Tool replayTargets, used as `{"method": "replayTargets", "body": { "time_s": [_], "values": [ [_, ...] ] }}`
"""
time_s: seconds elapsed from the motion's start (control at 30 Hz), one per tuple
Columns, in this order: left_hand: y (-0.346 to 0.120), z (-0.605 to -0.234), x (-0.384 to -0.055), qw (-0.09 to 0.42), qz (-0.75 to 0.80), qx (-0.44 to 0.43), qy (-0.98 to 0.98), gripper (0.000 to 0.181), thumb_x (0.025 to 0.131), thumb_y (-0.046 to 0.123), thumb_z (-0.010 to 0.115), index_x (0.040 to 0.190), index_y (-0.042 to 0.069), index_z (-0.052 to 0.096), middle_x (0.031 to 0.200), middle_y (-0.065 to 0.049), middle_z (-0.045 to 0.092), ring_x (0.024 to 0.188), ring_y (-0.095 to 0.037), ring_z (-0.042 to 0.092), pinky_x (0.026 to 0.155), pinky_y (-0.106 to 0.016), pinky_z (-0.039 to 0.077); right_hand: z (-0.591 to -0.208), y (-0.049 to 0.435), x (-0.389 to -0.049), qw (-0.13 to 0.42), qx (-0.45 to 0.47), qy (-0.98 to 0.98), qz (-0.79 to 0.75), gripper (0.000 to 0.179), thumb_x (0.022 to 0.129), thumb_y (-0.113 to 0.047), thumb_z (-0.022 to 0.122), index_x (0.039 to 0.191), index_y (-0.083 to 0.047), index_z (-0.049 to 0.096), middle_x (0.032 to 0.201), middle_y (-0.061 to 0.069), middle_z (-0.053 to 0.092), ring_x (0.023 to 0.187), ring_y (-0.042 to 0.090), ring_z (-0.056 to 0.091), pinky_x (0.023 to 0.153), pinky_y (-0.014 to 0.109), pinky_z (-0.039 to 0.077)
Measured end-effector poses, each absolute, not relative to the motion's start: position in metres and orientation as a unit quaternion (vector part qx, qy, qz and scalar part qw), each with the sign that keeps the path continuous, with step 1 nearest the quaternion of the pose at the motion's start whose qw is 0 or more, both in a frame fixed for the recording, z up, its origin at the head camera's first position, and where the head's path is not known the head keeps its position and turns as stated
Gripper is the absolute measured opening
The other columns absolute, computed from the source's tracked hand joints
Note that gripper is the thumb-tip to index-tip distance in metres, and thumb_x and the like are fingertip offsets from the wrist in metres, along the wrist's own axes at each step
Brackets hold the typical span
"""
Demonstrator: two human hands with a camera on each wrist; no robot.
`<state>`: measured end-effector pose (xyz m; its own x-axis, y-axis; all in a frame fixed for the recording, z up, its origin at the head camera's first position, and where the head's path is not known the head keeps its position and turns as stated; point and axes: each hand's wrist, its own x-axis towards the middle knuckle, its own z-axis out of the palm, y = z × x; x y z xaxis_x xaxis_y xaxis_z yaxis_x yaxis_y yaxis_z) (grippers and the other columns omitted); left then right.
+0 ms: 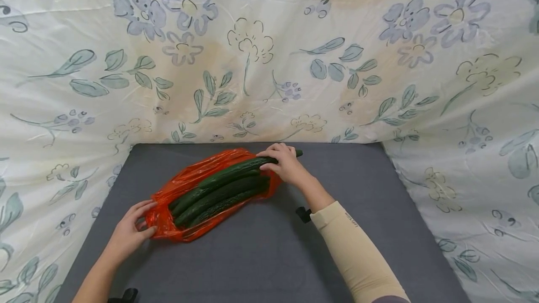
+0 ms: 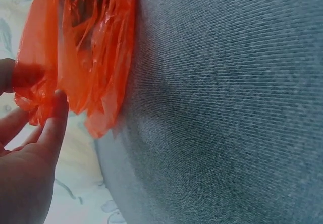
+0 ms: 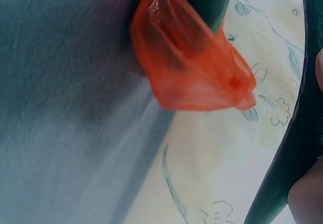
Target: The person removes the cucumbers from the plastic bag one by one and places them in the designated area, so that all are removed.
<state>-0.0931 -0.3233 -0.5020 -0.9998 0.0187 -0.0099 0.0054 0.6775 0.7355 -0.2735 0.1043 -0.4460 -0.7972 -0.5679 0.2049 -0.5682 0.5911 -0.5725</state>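
An orange-red plastic bag (image 1: pixel 178 185) lies slantwise on the grey table, with its opening spread over several long dark green cucumbers (image 1: pixel 221 195). At the bag's left end, my left hand (image 1: pixel 130 229) pinches the thin plastic between thumb and fingers; the left wrist view shows the crumpled bag (image 2: pixel 108 57) there. My right hand (image 1: pixel 287 164) grips the topmost cucumber (image 1: pixel 236 169) near its right end, whose tip pokes out past the fingers. Seen from the right wrist, this cucumber (image 3: pixel 298 158) is apart from the bag's right corner (image 3: pixel 192 77). The other cucumbers' lower sides are hidden by the bag.
The grey tabletop (image 1: pixel 236 265) stretches in front of the bag and to both sides. Flower-patterned cloth (image 1: pixel 269 74) hangs behind the table and along its left and right edges. Black wrist-camera parts (image 1: pixel 303 214) show beside the right wrist.
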Motion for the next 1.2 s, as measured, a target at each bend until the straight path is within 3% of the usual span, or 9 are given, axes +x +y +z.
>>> {"method": "replayTargets", "body": {
  "time_s": [0.17, 0.27, 0.37, 0.43, 0.53, 0.7, 0.9, 1.0, 1.2],
  "values": [
    [-0.322, -0.502, -0.095, 0.016, 0.407, 0.002, 0.913, 0.063, 0.086, 0.000, 0.073, 0.144, -0.004, 0.049, 0.151, -0.026, 0.035, 0.130, -0.045, 0.044, 0.086, 0.000, 0.043, -0.443, 0.111, -0.275, 0.001, 0.318, -0.893, 0.318, 0.038, 0.094, -0.029, 0.069, 0.131, -0.021, 0.069, 0.123, 0.003, 0.057, 0.117, 0.024, 0.048, 0.107, 0.053, 0.027],
    [-0.324, -0.503, -0.095, 0.027, 0.401, -0.004, 0.916, 0.064, 0.086, 0.001, 0.073, 0.145, -0.004, 0.047, 0.151, -0.027, 0.035, 0.131, -0.046, 0.044, 0.095, -0.026, 0.057, -0.441, 0.114, -0.274, 0.008, 0.318, -0.893, 0.318, 0.037, 0.093, -0.029, 0.071, 0.130, -0.023, 0.069, 0.122, 0.003, 0.058, 0.116, 0.023, 0.049, 0.106, 0.053, 0.028],
    [-0.325, -0.505, -0.094, 0.030, 0.398, -0.006, 0.917, 0.064, 0.086, 0.001, 0.073, 0.145, -0.004, 0.047, 0.151, -0.027, 0.035, 0.131, -0.047, 0.044, 0.098, -0.053, 0.049, -0.440, 0.116, -0.275, 0.012, 0.314, -0.894, 0.319, 0.037, 0.092, -0.028, 0.072, 0.129, -0.024, 0.070, 0.121, 0.002, 0.058, 0.116, 0.023, 0.050, 0.106, 0.052, 0.029],
    [-0.326, -0.505, -0.094, 0.030, 0.397, -0.005, 0.917, 0.064, 0.086, 0.001, 0.073, 0.145, -0.004, 0.047, 0.151, -0.027, 0.035, 0.131, -0.047, 0.044, 0.097, -0.052, 0.051, -0.440, 0.117, -0.275, 0.015, 0.312, -0.895, 0.318, 0.038, 0.091, -0.028, 0.072, 0.129, -0.024, 0.070, 0.121, 0.002, 0.059, 0.116, 0.023, 0.050, 0.107, 0.052, 0.029],
    [-0.327, -0.506, -0.095, 0.027, 0.402, -0.001, 0.915, 0.064, 0.085, 0.000, 0.073, 0.145, -0.004, 0.047, 0.151, -0.027, 0.035, 0.131, -0.046, 0.044, 0.094, -0.025, 0.057, -0.441, 0.120, -0.276, 0.018, 0.308, -0.895, 0.323, 0.038, 0.091, -0.026, 0.073, 0.128, -0.024, 0.070, 0.121, 0.002, 0.059, 0.116, 0.023, 0.050, 0.108, 0.053, 0.027],
    [-0.326, -0.506, -0.096, 0.027, 0.410, 0.005, 0.912, 0.064, 0.085, -0.001, 0.072, 0.144, -0.005, 0.047, 0.151, -0.027, 0.036, 0.131, -0.045, 0.044, 0.083, 0.003, 0.038, -0.444, 0.127, -0.278, 0.022, 0.307, -0.892, 0.330, 0.037, 0.091, -0.021, 0.074, 0.128, -0.023, 0.071, 0.120, 0.003, 0.059, 0.114, 0.023, 0.051, 0.108, 0.053, 0.027],
    [-0.326, -0.506, -0.095, 0.025, 0.395, 0.002, 0.918, 0.063, 0.085, 0.000, 0.072, 0.144, -0.003, 0.049, 0.150, -0.025, 0.038, 0.130, -0.045, 0.045, 0.095, -0.030, 0.057, -0.447, 0.134, -0.280, 0.022, 0.305, -0.890, 0.337, 0.038, 0.090, -0.022, 0.075, 0.127, -0.022, 0.071, 0.117, 0.003, 0.059, 0.110, 0.023, 0.052, 0.106, 0.053, 0.027],
    [-0.326, -0.506, -0.095, 0.023, 0.394, 0.000, 0.919, 0.063, 0.085, 0.000, 0.072, 0.144, -0.003, 0.049, 0.150, -0.025, 0.038, 0.130, -0.045, 0.045, 0.098, -0.052, 0.050, -0.447, 0.138, -0.282, 0.023, 0.306, -0.889, 0.340, 0.037, 0.090, -0.023, 0.075, 0.127, -0.022, 0.071, 0.117, 0.003, 0.060, 0.112, 0.024, 0.053, 0.107, 0.054, 0.027],
    [-0.327, -0.509, -0.096, 0.021, 0.389, 0.004, 0.921, 0.063, 0.085, 0.000, 0.072, 0.144, -0.003, 0.049, 0.149, -0.026, 0.038, 0.130, -0.046, 0.045, 0.098, -0.056, 0.048, -0.449, 0.146, -0.285, 0.023, 0.297, -0.894, 0.335, 0.038, 0.089, -0.024, 0.074, 0.127, -0.021, 0.071, 0.118, 0.003, 0.061, 0.114, 0.025, 0.053, 0.106, 0.055, 0.027]
  ]
}}
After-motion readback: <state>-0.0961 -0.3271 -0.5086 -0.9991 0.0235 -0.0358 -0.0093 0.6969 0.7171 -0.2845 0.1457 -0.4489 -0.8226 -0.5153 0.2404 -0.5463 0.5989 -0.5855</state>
